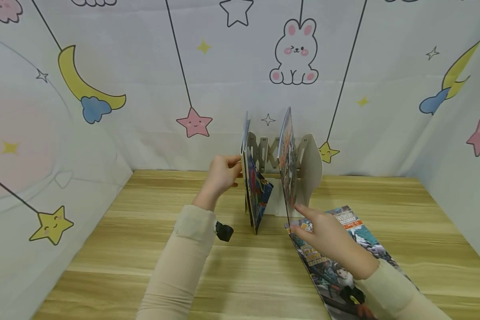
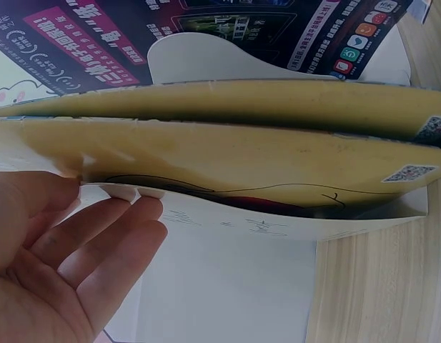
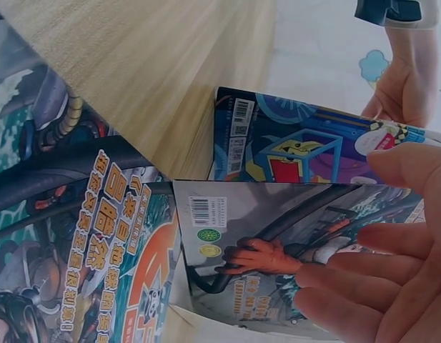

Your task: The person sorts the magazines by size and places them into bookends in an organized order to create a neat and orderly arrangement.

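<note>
In the head view my left hand (image 1: 224, 173) is at the left side of an expandable bookend (image 1: 312, 169). The left wrist view shows its thumb and fingertips pinching the edge of the bookend's white end plate (image 2: 363, 227), beside yellowish books (image 2: 277, 153). A colourful blue book (image 1: 260, 191) leans there in the left part. My right hand (image 1: 328, 235) is at the near edge of an upright magazine (image 1: 289, 164) inside the bookend. Its fingers are fairly straight, with the thumb on one side of the magazine (image 3: 270, 250) and the other fingers along its cover.
Another comic-style magazine (image 1: 344, 266) lies flat on the wooden table (image 1: 144, 258), under the right forearm. A white cloth backdrop (image 1: 240, 66) with cartoon prints surrounds the table. A black wrist camera (image 1: 224, 231) hangs by the left sleeve.
</note>
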Demonstrator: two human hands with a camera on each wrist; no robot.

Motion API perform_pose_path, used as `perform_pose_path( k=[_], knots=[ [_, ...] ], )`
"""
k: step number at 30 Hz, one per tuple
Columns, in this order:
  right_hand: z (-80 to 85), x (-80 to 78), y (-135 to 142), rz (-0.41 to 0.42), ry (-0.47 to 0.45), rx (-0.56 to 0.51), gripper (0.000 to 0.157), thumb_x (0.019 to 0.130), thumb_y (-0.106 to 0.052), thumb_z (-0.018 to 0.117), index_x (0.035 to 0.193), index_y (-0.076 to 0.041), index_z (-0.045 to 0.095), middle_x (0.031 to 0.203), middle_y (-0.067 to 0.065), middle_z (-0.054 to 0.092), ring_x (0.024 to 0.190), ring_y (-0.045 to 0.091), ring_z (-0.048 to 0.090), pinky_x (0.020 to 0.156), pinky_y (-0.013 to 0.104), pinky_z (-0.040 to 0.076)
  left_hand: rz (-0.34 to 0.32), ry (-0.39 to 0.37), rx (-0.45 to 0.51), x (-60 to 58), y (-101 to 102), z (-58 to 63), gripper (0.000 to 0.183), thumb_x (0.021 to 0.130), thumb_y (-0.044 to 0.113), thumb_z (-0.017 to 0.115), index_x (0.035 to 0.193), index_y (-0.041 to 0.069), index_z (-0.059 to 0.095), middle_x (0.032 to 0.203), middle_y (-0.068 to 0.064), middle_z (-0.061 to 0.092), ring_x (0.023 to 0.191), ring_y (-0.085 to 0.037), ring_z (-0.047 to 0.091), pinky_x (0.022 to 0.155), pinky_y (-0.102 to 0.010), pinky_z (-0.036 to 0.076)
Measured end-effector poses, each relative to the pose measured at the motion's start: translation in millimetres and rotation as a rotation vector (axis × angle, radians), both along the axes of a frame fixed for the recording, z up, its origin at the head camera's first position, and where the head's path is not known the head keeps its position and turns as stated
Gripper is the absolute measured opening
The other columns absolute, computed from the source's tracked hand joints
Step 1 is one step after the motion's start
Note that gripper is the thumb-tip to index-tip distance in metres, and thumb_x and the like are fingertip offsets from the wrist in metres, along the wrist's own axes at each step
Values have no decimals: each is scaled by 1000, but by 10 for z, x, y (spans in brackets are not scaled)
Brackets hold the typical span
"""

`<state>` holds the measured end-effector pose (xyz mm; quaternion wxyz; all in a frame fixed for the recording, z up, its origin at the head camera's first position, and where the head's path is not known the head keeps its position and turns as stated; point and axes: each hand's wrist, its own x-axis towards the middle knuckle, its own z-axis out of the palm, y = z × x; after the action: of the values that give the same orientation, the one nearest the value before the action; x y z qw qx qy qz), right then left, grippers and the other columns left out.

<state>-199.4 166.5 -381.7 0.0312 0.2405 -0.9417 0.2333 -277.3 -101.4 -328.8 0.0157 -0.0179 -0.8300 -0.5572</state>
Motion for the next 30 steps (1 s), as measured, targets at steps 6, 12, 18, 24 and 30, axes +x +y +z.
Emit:
perform_pose_path(
  k=[6, 12, 18, 24, 30],
  knots=[
    [-14, 12, 17, -5, 2, 17, 60, 89, -32, 65, 139, -5, 47, 135, 20, 53, 63, 24, 64, 59, 27, 42, -4, 5, -2, 3, 2, -2, 38, 99, 21, 49, 135, 11, 52, 122, -12, 65, 94, -25, 68, 66, -34, 58],
    [-23, 22, 20, -30, -102, 43, 61, 89, -35, 65, 139, -6, 47, 61, 6, 61, 35, 9, 26, 38, 21, 27, 1, 2, -4, 5, 4, 3, 37, 99, 21, 49, 135, 12, 53, 122, -11, 64, 94, -25, 68, 67, -36, 58],
    [-51, 14, 21, -48, -154, 150, 60, 87, -37, 66, 136, -7, 51, 42, -7, 39, 37, 7, 26, 44, 27, 35, 2, -6, 1, 6, 6, 9, 37, 99, 21, 48, 135, 12, 53, 124, -12, 64, 95, -25, 67, 69, -38, 58],
    [-75, 33, 25, -63, -217, 166, 63, 86, -36, 67, 139, -8, 47, 42, -4, 44, 36, 8, 25, 40, 27, 32, 3, -9, -1, 2, 0, 2, 38, 100, 21, 48, 136, 12, 51, 124, -12, 63, 95, -25, 67, 69, -37, 58],
    [-92, 57, 14, -91, -266, 167, 67, 85, -36, 69, 141, -9, 45, 43, -2, 46, 37, 8, 23, 38, 21, 22, 5, 2, -6, -2, -2, -10, 37, 99, 22, 49, 135, 13, 53, 122, -11, 65, 94, -24, 68, 68, -36, 58]
  ],
)
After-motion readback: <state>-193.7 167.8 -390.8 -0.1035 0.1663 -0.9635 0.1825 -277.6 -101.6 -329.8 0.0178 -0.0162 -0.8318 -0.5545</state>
